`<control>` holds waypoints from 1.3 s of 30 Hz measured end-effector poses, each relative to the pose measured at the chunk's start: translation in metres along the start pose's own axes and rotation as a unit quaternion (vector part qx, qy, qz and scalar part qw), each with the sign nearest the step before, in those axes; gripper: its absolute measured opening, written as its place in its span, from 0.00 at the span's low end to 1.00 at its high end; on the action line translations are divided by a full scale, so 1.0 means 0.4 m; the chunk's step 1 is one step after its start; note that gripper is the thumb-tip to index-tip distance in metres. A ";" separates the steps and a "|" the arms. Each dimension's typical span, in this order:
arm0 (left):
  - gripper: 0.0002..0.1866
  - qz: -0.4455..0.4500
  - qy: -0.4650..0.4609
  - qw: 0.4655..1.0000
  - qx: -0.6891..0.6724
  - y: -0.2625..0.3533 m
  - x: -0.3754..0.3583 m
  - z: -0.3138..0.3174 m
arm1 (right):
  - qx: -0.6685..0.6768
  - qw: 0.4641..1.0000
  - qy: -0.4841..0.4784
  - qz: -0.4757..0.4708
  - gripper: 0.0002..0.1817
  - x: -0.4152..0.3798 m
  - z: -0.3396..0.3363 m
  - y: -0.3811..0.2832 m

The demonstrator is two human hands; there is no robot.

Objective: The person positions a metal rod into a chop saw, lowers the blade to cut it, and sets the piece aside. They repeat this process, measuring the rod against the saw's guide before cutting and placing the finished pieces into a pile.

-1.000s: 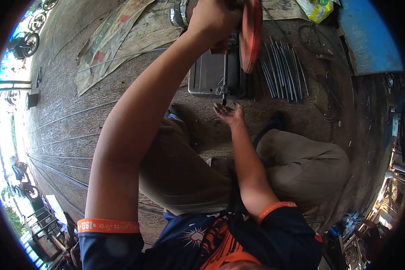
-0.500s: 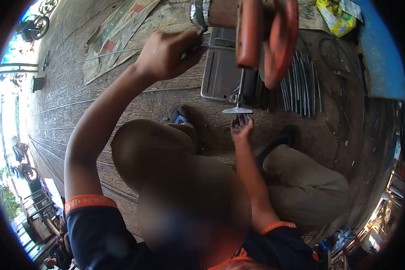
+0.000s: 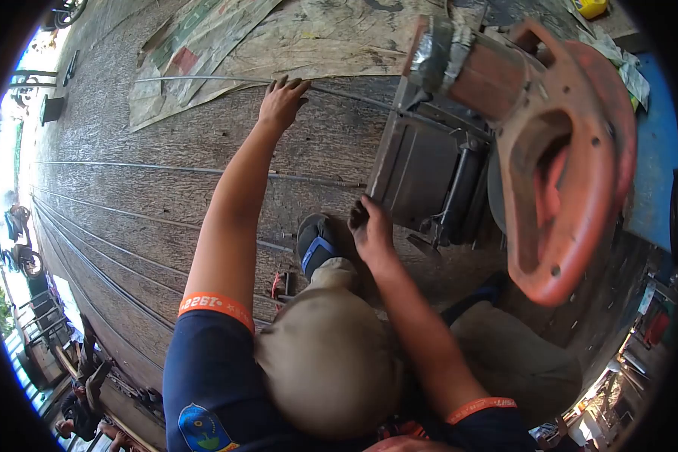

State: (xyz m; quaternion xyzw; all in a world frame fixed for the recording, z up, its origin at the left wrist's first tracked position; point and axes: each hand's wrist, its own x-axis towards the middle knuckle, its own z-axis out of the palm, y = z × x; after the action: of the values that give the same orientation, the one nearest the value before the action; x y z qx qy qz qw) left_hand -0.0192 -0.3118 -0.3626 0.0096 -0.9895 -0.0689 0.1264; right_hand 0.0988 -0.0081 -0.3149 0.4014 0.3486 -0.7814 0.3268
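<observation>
A long metal rod [image 3: 346, 95] runs from the paper sheets on the left into the vise [image 3: 459, 177] of a red cut-off saw [image 3: 572, 233]. My left hand [image 3: 280, 105] is on this rod, fingers curled over it some way out from the saw. Beside the near left edge of the saw's grey base [image 3: 422, 166] is my right hand [image 3: 371, 232], its thumb raised and fingers loosely bent, with nothing visible in them. The vise's crank handle [image 3: 423, 245] lies to the right of that hand. Where the rod meets the blade is hidden behind the motor.
Several more long rods [image 3: 166, 166] stretch across the rough floor to the left, one ending near the saw base. Worn paper sheets [image 3: 324, 41] cover the far floor. A blue panel [image 3: 652, 158] stands right. My sandalled foot [image 3: 315, 241] is near the base. People sit lower left.
The view has swung, so the saw appears larger and farther right. My right hand has left the crank handle for the base's left side. My left hand is now farther from the saw.
</observation>
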 end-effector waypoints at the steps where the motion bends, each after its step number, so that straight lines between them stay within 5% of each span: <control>1: 0.17 0.026 -0.001 0.999 0.026 -0.010 0.000 0.024 | -0.024 0.999 -0.025 -0.016 0.04 0.043 0.029 -0.016; 6: 0.19 0.034 -0.047 0.998 -0.041 -0.005 0.025 0.036 | -0.070 0.995 -0.032 -0.062 0.06 0.176 0.170 -0.083; 12: 0.18 0.106 -0.134 0.979 -0.113 0.150 0.034 0.014 | -0.073 0.989 -0.059 -0.111 0.32 0.244 0.253 -0.104; 17: 0.16 0.100 -0.079 0.977 -0.171 0.180 0.010 0.022 | -0.058 0.987 -0.049 -0.143 0.32 0.287 0.243 -0.123; 19: 0.17 0.034 -0.048 0.994 -0.093 0.118 -0.025 0.006 | -0.072 0.985 -0.008 -0.154 0.09 0.331 0.231 -0.121; 20: 0.18 0.045 -0.062 0.996 -0.037 0.059 -0.051 0.009 | -0.079 0.988 -0.017 -0.135 0.08 0.288 0.244 -0.141; 23: 0.25 0.058 -0.159 0.986 0.001 -0.026 -0.065 -0.006 | -0.067 0.991 -0.016 -0.111 0.08 0.286 0.255 -0.142; 30: 0.28 0.103 -0.205 0.973 0.007 0.028 0.029 -0.011 | -0.156 0.970 -0.041 -0.182 0.14 0.221 0.261 -0.147; 34: 0.32 0.138 -0.184 0.972 -0.042 0.130 0.078 -0.011 | -0.225 0.925 0.021 -0.305 0.13 0.322 0.257 -0.152; 39: 0.23 0.081 -0.046 0.994 -0.059 0.103 0.052 0.052 | -0.180 0.955 -0.038 -0.231 0.12 0.308 0.242 -0.188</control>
State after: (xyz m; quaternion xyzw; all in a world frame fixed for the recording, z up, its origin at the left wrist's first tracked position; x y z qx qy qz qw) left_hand -0.0446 -0.2690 -0.3714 -0.0816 -0.9860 -0.1170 0.0867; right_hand -0.0567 -0.0736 -0.3571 0.2140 0.5539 -0.7746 0.2177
